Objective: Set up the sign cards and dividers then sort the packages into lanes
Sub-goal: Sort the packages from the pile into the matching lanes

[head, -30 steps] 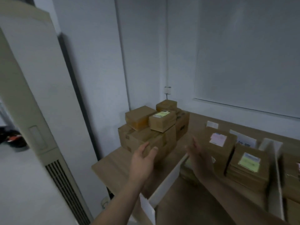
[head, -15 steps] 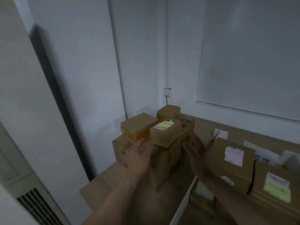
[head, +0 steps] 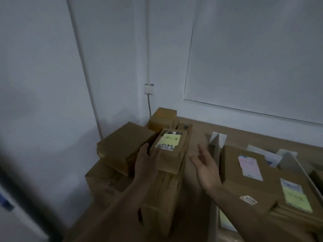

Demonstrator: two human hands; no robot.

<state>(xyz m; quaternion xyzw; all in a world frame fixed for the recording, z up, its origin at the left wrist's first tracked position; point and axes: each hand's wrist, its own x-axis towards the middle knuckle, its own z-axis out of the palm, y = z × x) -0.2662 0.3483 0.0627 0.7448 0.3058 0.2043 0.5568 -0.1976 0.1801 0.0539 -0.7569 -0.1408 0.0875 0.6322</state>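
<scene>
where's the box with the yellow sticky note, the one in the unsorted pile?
Head view, left of centre: the yellow-note box sits atop the stack in the table corner, beside a plain box, with the left hand on its near-left edge.

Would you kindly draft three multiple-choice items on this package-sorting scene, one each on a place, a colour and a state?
1. Where does the package with the yellow note sit?
A. on the stacked boxes
B. on the floor
C. in a drawer

2. What colour is the label on the package just beyond the right hand?
A. green
B. pink
C. orange

3. How is the left hand?
A. clenched in a fist away from the boxes
B. out of view
C. against the noted package's side

Key: 1 A, it tops the pile; 2 B, pink paper shows; 3 C, fingers touch its left side.
</scene>
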